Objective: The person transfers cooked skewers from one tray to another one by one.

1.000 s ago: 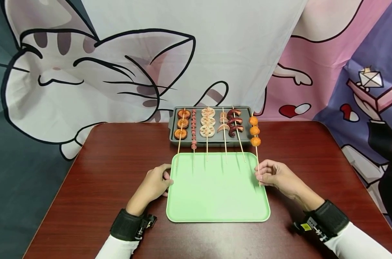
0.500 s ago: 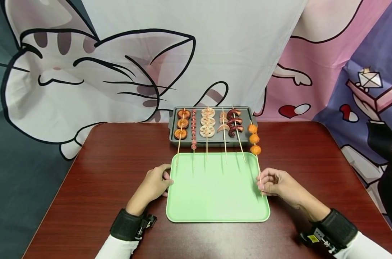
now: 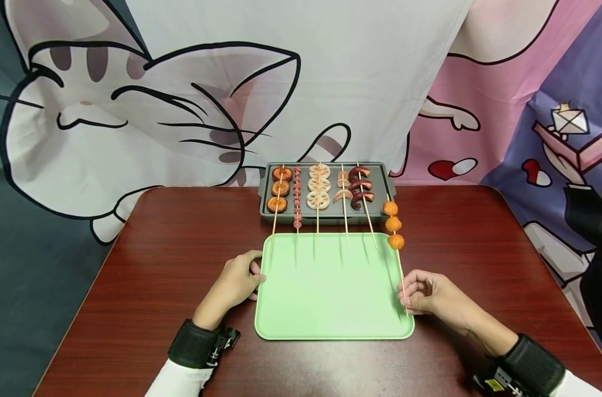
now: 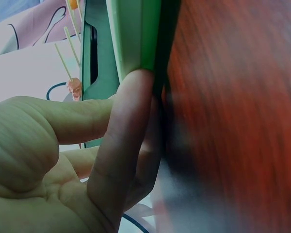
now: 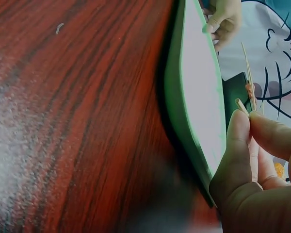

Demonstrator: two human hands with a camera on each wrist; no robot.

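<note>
In the head view my right hand [image 3: 432,295] pinches the lower stick of a skewer with three orange balls [image 3: 393,224] between thumb and fingers. The skewer slants over the right edge of a light green tray [image 3: 330,300], its top ball overlapping the grill pan's corner. The right wrist view shows the stick's end [image 5: 239,105] poking out past the thumb and fingertip. At the tray's left edge, my left hand [image 3: 238,280] grips the rim; close up in the left wrist view, its fingers [image 4: 128,104] press against the tray's side.
Behind the tray stands a dark grey grill pan [image 3: 330,221]. Several skewers lie across it: mushroom caps [image 3: 280,188], small pink pieces [image 3: 297,193], lotus root slices [image 3: 319,186], pale crescents [image 3: 343,195] and dark red tentacles [image 3: 361,186]. Their sticks reach over the tray's back edge.
My right hand has drawn the orange-ball skewer toward me, slightly right, away from the pan's right side. The left hand stays on the tray's edge.
</note>
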